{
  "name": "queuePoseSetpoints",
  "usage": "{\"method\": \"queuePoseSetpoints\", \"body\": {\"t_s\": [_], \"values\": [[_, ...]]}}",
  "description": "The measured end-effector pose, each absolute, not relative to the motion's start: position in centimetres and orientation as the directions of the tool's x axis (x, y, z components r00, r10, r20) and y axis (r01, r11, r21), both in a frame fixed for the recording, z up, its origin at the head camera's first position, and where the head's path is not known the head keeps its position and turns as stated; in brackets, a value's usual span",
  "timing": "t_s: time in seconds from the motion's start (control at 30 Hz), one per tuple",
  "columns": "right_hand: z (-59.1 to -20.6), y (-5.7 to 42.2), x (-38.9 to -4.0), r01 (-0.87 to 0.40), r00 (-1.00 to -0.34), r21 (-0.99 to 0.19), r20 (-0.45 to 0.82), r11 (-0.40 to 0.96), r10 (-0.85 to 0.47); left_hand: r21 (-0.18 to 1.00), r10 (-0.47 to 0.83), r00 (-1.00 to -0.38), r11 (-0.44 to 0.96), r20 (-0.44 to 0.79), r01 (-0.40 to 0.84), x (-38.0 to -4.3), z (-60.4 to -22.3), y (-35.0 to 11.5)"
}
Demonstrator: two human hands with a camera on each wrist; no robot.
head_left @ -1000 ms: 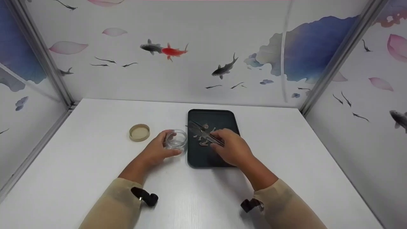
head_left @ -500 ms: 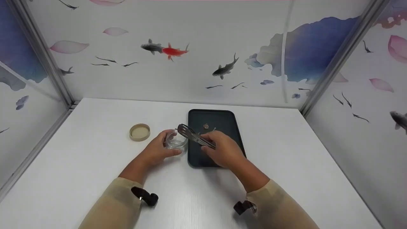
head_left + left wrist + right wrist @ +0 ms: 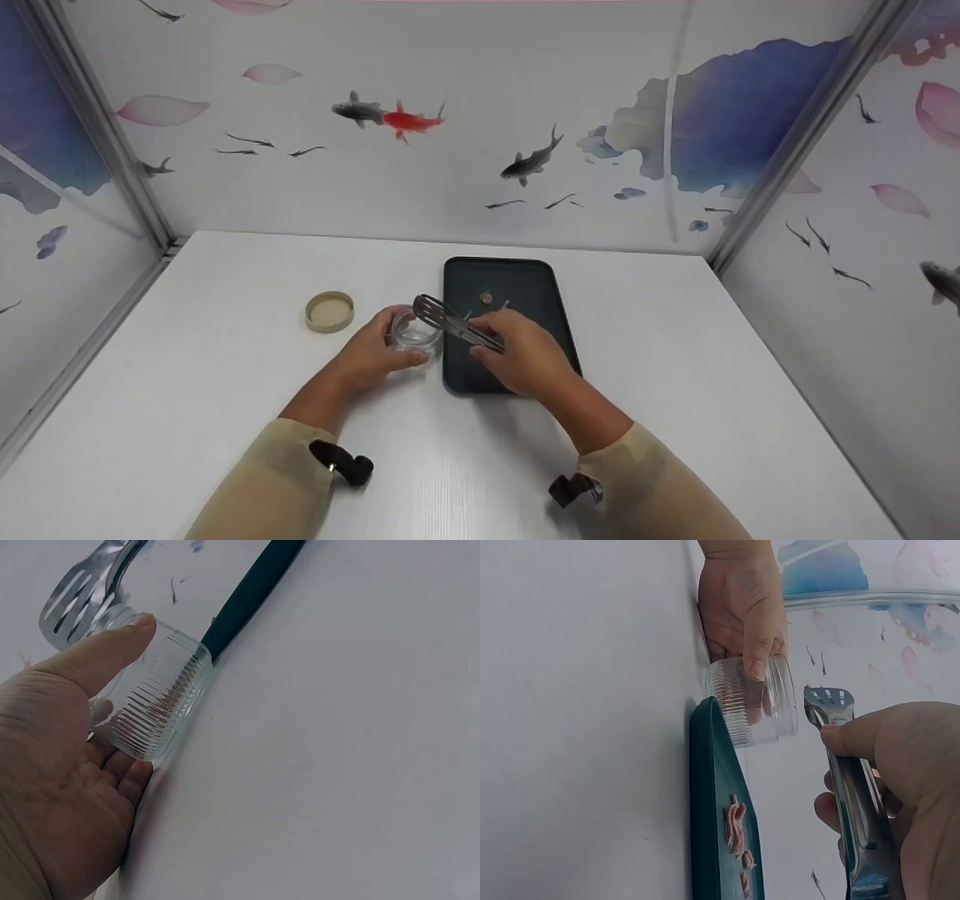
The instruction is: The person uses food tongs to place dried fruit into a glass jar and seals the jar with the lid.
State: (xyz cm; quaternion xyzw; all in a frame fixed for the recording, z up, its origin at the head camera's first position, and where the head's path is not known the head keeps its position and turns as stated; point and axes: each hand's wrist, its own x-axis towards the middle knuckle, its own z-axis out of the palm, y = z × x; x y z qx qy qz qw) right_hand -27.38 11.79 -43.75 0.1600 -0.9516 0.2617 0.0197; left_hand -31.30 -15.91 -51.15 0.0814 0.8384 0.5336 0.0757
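Observation:
My left hand (image 3: 371, 354) grips a clear, ribbed glass jar (image 3: 169, 690) around its side, and the jar's mouth is uncovered. It stands on the white table, right against the left edge of a dark green tray (image 3: 472, 371). A pair of metal tongs (image 3: 456, 324) with slotted ends is held in my right hand (image 3: 529, 356), the fingers and thumb squeezing its arms. Its slotted tips are above the jar's mouth, and a tiny brownish bit shows at them in the right wrist view. Several small pinkish-brown, curled pieces (image 3: 736, 829) lie on the tray, partly hidden by my right hand.
A round tan lid (image 3: 328, 312) lies on the table (image 3: 225, 330) to the left of the jar. White panels with painted fish and petals (image 3: 465, 187) enclose the table at the back and both sides.
My right hand has moved left with the tongs, from over the pieces on the tray to above the jar's mouth. The left hand and jar have stayed in place.

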Motion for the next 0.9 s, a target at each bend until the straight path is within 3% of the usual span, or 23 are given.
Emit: {"method": "queuePoseSetpoints", "body": {"t_s": [0.9], "values": [[-44.0,13.2,-28.7,-0.257,-0.966,-0.513,0.121,0.819,-0.227,0.918,0.221,-0.973,0.395,-0.064,0.029,-31.3,-51.1,-15.9]]}}
